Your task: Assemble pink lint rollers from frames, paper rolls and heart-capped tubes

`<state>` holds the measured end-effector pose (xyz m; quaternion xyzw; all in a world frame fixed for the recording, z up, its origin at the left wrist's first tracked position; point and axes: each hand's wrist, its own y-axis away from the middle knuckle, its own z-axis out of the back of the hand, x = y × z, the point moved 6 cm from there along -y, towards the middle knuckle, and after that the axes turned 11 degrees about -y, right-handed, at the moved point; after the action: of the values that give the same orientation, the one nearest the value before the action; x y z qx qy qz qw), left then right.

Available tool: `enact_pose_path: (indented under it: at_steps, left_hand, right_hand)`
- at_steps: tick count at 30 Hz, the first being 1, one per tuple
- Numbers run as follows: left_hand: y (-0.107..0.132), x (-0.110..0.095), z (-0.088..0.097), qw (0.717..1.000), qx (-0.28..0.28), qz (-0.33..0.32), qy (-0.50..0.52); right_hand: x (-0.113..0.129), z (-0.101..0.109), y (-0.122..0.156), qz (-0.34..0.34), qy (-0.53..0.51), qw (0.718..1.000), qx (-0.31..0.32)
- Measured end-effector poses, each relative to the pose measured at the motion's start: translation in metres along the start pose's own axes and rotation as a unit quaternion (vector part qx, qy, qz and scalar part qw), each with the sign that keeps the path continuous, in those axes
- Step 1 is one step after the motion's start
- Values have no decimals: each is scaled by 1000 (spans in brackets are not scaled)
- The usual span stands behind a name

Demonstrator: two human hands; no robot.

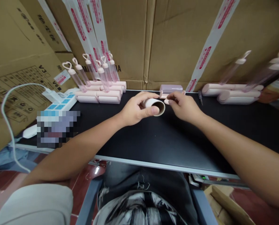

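My left hand (138,107) is wrapped round a short pale tube (151,102), its open end turned to the right and its hollow inside showing. Just right of that opening, my right hand (182,106) pinches a small pale pink disc (166,101) between thumb and fingers. Tube and disc are a little apart. Behind the hands, at the table's back edge, lies a small lilac and pink piece (171,88), partly hidden by my right hand.
Pink cylinders with clear stems and heart-shaped loops stand back left (102,93) and back right (237,90). A small screwdriver-like tool (200,97) lies near the right group. A white power strip (64,104) with a cable is at left. Cardboard boxes (125,40) wall the black table's (153,143) back.
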<state>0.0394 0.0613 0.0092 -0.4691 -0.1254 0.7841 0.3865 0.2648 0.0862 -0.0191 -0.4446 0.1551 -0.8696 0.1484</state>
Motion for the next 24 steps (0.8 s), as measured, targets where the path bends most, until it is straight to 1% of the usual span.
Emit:
enact_pose_path:
  at_steps: [1, 3, 6, 8, 11, 13, 18, 21, 24]
  left_hand:
    - [-1, 5, 3, 1000, -9, 22, 7]
    - [-2, 12, 7, 997, -15, 59, 36]
    - [-2, 19, 9, 990, -9, 107, 90]
    - [-1, 20, 10, 986, -15, 124, 109]
    - [-1, 18, 10, 986, -16, 120, 118]
    - [-1, 18, 9, 986, -10, 114, 121]
    - [-2, 21, 9, 987, -11, 106, 117]
    - [-2, 23, 11, 990, -19, 94, 101]
    - [-2, 24, 14, 996, -31, 62, 59]
  right_hand:
    - [-10, 4, -5, -4, 75, 997, 18]
    - [-26, 5, -13, -18, 169, 983, 67]
    - [-36, -1, -15, -8, 222, 968, 121]
    - [-36, -5, -13, 2, 226, 966, 123]
    - [-34, -10, -11, 10, 216, 971, 101]
    - [-34, -13, -11, 3, 215, 971, 101]
    - [-27, -14, -13, -17, 224, 967, 119]
    - [-22, -13, -11, -17, 219, 966, 136]
    - [-17, -15, -8, 6, 211, 962, 175]
